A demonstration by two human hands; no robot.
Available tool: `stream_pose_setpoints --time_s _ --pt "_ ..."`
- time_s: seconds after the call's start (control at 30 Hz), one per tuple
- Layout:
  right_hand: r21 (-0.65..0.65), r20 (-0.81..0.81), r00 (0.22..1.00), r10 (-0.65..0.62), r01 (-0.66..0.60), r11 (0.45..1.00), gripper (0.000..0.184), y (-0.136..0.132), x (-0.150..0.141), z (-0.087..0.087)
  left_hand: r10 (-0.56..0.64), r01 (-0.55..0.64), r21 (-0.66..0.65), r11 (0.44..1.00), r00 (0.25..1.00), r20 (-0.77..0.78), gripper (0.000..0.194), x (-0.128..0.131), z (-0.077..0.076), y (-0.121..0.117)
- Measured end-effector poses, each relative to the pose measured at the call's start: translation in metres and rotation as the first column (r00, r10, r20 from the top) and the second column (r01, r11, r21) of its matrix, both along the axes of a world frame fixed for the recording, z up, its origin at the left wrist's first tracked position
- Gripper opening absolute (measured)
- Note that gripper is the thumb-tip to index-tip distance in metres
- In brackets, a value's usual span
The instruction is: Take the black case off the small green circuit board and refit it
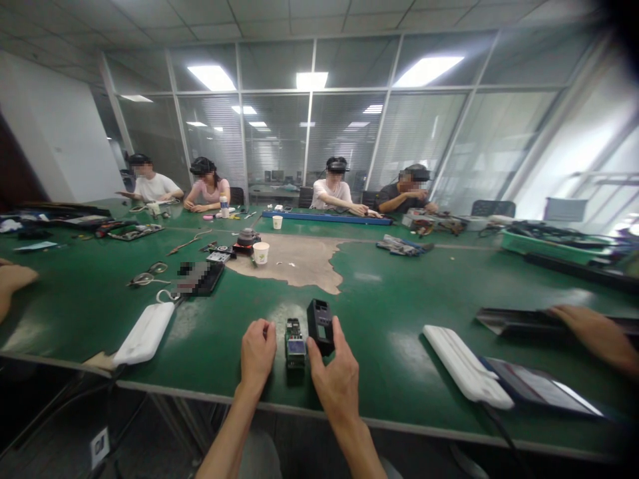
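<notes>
Bare forearms [344,432] reach in from the bottom edge, ending in two hands that differ in pose. The left hand [258,352] is curled, its fingertips turned out of sight, so I cannot tell whether anything is in it. The right hand [333,372] grips a black housing between thumb and fingers.

Beneath them spreads a green counter [399,286], by far the largest thing, with four people [327,193] seated along its far side. A ragged brown sheet [309,259] lies near its middle, and a light-green basket [546,246] of dark items stands toward the far right. At the right, another person's hand [594,329] rests on a black channel [519,322]. A long blue bar [324,217] lies across the far side. One white oblong case [144,332] sits to the left, another white case [464,366] to the right.

The black housing [317,324] is tilted, just right of a small circuit board [295,342] with a bluish display. That board lies between the two hands. One paper cup [261,253] stands on the brown sheet.
</notes>
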State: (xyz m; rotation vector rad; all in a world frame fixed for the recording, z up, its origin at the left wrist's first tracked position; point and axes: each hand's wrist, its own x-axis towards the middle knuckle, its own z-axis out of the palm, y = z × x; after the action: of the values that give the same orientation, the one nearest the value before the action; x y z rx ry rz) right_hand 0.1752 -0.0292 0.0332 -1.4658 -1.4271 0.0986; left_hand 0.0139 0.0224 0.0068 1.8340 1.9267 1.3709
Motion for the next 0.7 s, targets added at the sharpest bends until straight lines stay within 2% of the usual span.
stream_pose_setpoints --time_s 0.27,0.47,0.7 --pt "-0.074 0.061 0.994 -0.096 0.1 0.992 0.07 0.005 0.039 -0.024 -0.006 0.005 -0.008 1.0 1.0 -0.027 0.031 -0.001 -0.001 0.002" --pt "-0.064 0.133 0.989 -0.058 0.067 0.996 0.064 0.003 0.044 -0.039 0.0 0.0 0.004 1.0 0.999 -0.043 0.032 -0.001 -0.001 0.001" --pt "0.008 0.164 0.983 -0.085 0.085 0.996 0.077 0.005 0.046 -0.04 -0.008 0.008 0.006 1.0 0.999 -0.037 0.032 -0.002 -0.002 0.002"
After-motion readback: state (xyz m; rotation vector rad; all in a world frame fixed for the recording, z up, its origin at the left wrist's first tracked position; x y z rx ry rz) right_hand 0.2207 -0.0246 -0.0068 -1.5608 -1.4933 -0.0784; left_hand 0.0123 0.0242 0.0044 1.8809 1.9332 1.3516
